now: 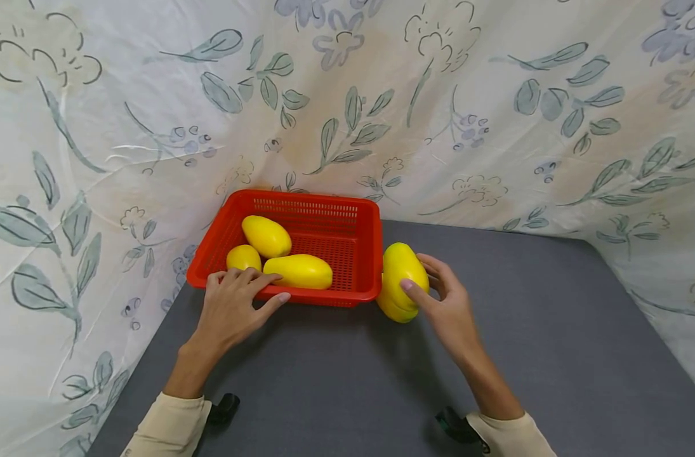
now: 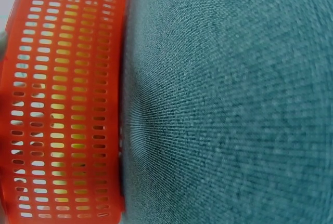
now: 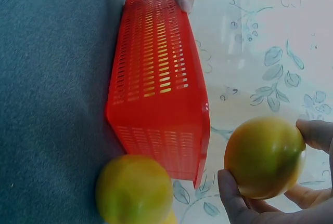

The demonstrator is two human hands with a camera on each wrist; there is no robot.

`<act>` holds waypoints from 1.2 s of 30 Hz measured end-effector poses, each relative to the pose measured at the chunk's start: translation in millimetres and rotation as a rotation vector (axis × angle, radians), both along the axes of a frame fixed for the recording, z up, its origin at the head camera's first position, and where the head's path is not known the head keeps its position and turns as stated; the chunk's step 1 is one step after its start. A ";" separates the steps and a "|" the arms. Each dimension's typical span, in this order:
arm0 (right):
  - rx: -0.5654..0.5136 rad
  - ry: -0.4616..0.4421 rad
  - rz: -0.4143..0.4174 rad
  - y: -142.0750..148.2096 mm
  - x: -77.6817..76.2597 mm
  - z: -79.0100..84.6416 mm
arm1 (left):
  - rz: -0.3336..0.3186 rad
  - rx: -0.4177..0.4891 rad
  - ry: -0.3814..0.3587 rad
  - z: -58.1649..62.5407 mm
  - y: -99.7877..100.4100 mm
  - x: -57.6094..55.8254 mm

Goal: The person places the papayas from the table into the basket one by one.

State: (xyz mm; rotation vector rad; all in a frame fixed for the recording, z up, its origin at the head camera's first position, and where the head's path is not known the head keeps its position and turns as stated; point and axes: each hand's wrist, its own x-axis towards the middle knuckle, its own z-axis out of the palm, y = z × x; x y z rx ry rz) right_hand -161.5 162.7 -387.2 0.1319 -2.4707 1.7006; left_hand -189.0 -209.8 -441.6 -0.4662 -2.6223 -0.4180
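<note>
In the head view, my right hand (image 1: 447,304) holds a yellow mango (image 1: 401,266) just off the right end of a red basket (image 1: 361,296). Thumb and fingers pinch this mango (image 3: 265,156) from opposite sides, above the table in the right wrist view. Below it, a second mango (image 3: 134,190) lies on the table beside the basket, mostly hidden from the head camera. My left hand (image 1: 233,309) grips the front rim, its fingers over the edge and its thumb at the outer side. Inside the basket are a mango at the back (image 1: 266,236), another at the front (image 1: 298,271), and a partly covered one (image 1: 244,258).
A grey cloth-covered table (image 1: 553,336) extends to the right and in front of the basket. Behind and to the left hangs a floral curtain (image 1: 336,114), close to the basket's back side. A sliver of more yellow fruit (image 3: 171,218) shows behind the mango on the table.
</note>
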 end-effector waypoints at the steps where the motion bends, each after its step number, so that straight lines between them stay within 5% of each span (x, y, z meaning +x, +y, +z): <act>1: -0.002 0.000 0.001 -1.5 -0.1 0.6 | 0.000 0.000 0.000 0.1 -0.3 0.2; 24: -0.132 0.040 0.047 -25.2 -0.2 2.2 | -0.007 -0.002 -0.005 0.5 -2.6 0.1; 36: -0.069 0.027 0.015 -15.6 2.7 -8.8 | -0.004 -0.009 -0.022 0.6 -4.6 0.5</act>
